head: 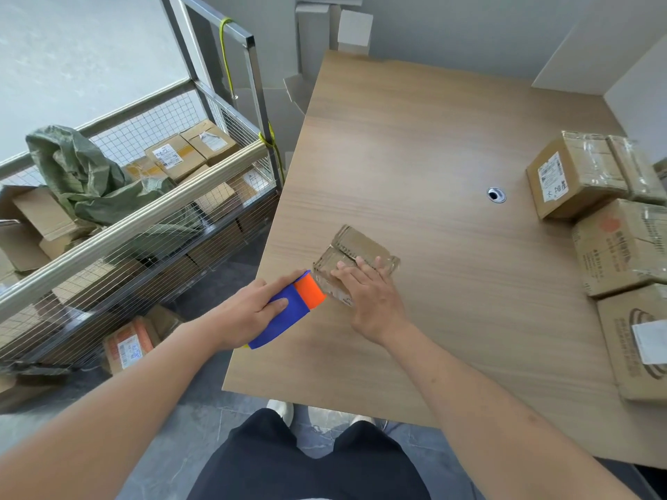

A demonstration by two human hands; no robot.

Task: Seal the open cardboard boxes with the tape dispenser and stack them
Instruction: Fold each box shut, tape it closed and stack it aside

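Left hand (252, 312) grips tape dispenser (288, 308); right hand (368, 290) presses flat on box (355, 254).

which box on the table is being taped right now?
The small cardboard box near the table's left edge, alone: right hand presses on it, left hand holds the tape dispenser against it. The other boxes sit untouched at right.

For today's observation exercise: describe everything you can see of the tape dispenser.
The tape dispenser looks plastic, with a blue body and an orange front end. It lies tilted at the table's left edge, orange end against the small cardboard box. The left hand holds it, thumb on the blue part. Its tape roll is hidden.
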